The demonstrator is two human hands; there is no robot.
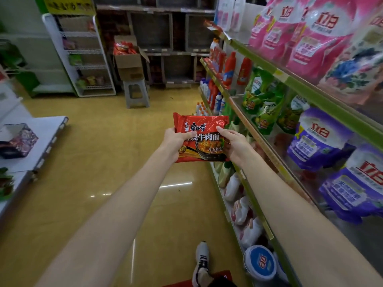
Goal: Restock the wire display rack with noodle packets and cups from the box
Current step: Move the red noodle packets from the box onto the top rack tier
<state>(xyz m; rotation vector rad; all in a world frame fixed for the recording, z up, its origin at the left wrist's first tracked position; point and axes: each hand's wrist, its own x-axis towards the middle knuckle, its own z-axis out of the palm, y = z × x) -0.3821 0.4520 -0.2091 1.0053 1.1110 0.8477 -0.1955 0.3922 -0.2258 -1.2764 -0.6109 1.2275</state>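
Noodle packet (201, 137), red, held face-up out in front of the person at mid-frame, above the yellow floor (99, 162) of a shop aisle. Head view: the left hand (176, 139) grips the packet's left edge, thumb lying across the printed front and the fingers curled underneath; the right hand (233, 145) grips the right edge in the same way, thumb on top. Both forearms reach forward from the lower corners of the frame.

At the far end of the aisle stands the white wire display rack (83, 56), its tiers carrying a few blurred packets. Just to its right, an open cardboard box (128, 59) filled with red packets rests on a grey plastic stool (136, 93). The packet in hand is well apart from both, with open floor between. Behind the box runs a wall of dark wooden shelving (165, 32).

Along the right side, a green-edged shelf unit (269, 69) holds pink detergent bags (306, 34) on top, red bottles (230, 69) and green refill pouches (263, 104) below them, and purple bags (319, 139) nearest the camera. The packet's right edge overlaps this unit's lower shelves in the frame. A white tub (261, 264) sits on the bottom shelf near the person's white shoe (202, 264). At left, a white shelf (31, 141) bears a small patterned box (17, 140).
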